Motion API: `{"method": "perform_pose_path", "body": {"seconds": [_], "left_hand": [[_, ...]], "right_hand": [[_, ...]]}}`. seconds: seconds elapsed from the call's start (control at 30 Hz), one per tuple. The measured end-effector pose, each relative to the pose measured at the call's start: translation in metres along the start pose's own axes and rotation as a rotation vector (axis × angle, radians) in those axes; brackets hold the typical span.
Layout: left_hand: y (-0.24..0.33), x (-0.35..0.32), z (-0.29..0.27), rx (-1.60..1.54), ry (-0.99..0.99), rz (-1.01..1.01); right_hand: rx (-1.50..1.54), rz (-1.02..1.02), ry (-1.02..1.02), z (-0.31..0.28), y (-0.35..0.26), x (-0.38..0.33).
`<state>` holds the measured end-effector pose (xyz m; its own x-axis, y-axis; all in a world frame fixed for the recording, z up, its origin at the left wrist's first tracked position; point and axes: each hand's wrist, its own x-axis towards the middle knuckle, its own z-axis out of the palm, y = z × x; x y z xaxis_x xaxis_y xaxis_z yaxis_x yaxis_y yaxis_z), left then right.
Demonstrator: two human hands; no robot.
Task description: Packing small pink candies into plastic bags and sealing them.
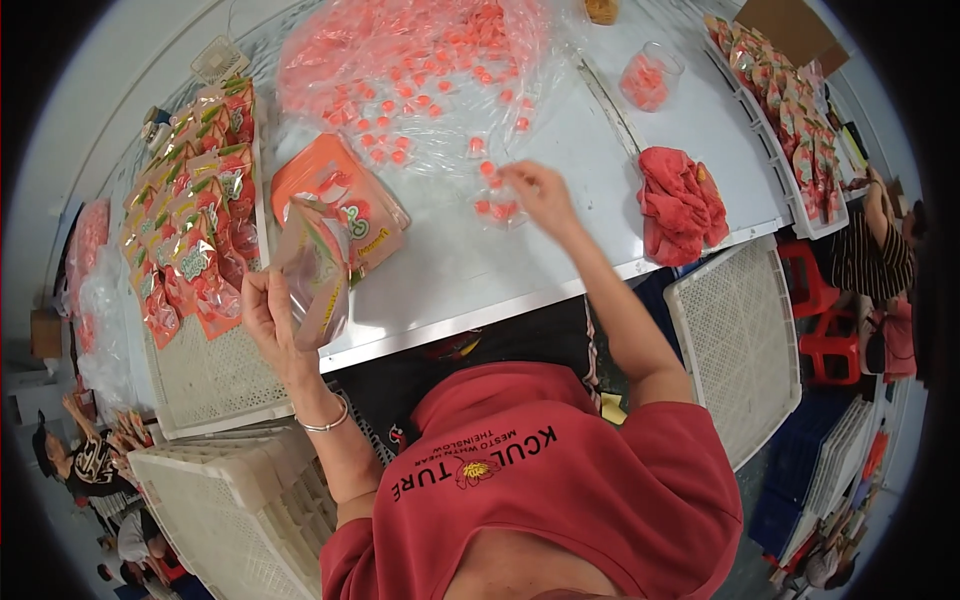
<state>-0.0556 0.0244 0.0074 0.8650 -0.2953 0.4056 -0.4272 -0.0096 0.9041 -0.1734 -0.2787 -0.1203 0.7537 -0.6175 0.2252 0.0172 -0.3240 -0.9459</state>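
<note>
My left hand grips the edge of a red and clear candy pouch, held upright with its mouth open at the table's front edge. Over the tabletop, my right hand reaches to a few wrapped red candies. Its fingertips are beside them, blurred, so whether they pinch one is unclear. Behind the pouch lies a stack of flat red pouches. Farther back spreads a big clear plastic bag with many loose wrapped pink-red candies on and around it.
Filled pouches stand in a white crate at left; another crate of pouches is at right. A clear cup of candies and a crumpled red cloth sit on the table. White crates stack below. Other people are at both sides.
</note>
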Motion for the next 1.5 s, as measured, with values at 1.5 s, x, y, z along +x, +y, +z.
{"method": "perform_pose_path", "body": {"seconds": [1.5], "left_hand": [[0.005,0.009,-0.001,-0.089,0.032,-0.051]], "right_hand": [[-0.779,-0.438,0.009,0.005,0.008,-0.002]]}}
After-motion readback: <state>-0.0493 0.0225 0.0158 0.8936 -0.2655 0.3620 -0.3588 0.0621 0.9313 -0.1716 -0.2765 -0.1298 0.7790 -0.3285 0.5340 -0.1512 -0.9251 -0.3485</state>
